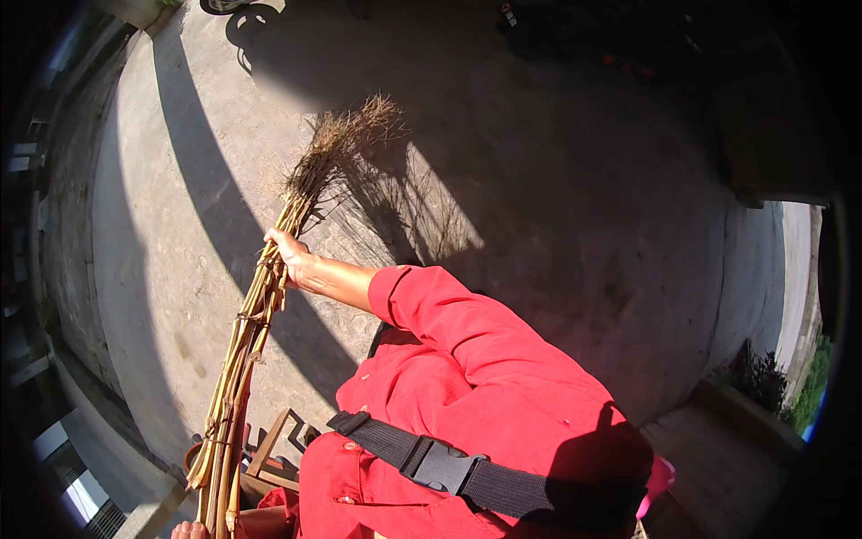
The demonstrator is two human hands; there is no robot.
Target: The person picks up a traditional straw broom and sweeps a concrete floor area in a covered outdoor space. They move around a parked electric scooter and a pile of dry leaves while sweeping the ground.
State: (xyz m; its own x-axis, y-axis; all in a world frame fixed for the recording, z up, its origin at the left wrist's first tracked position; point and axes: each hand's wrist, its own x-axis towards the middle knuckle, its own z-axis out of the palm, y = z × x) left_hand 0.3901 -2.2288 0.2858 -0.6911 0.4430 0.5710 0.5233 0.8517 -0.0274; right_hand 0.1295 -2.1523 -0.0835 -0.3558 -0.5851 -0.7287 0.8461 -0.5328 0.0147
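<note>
A long broom-like bundle of dry stalks [236,357] runs diagonally across the left half of the view. Thin dark ties bind its stalks at several places. Fine brown twigs [337,145] fan out at its upper end, above the concrete floor. My right hand [293,259] grips the stalks just below the twiggy part, my arm reaching across from the right. At the bottom edge, fingertips of my left hand [189,530] show beside the lower stalk ends. The stalks hide most of that hand, which appears wrapped around them.
Sunlit and shaded concrete floor [572,202] spreads ahead. A wooden stool or frame [269,448] and a reddish-brown pot [193,457] stand low on the left. Wheels [252,27] are at the top. A pink object [658,478] and a dark plant [754,374] lie to the right.
</note>
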